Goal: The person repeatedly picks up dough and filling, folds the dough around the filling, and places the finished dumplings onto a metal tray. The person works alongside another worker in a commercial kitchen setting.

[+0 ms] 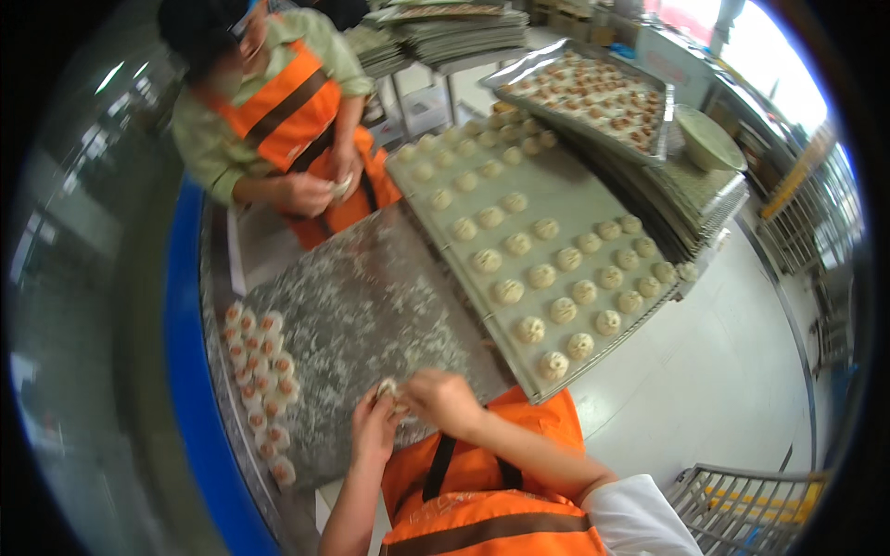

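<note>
Just in front of my orange apron, my left hand [376, 421] cradles a small dough bun [387, 388]. The fingertips of my right hand [442, 397] meet at its edge, pinching the dough; part of the bun is hidden by the fingers. Both hands are above the near side of a floured stone worktop [354, 299]. Along the worktop's left side lie dough wrappers topped with reddish filling [261, 382], in close rows. To the right, a large tray [480, 299] holds many pleated buns [562, 310], set out in rows with a gap towards its far right.
Across the worktop a co-worker [292, 132] in an orange apron shapes a piece of dough [341, 187]. A metal tray of filling portions [591, 97] rests on stacked trays at the back right, near a pale green bowl [709, 139]. A metal rack [751, 507] stands lower right.
</note>
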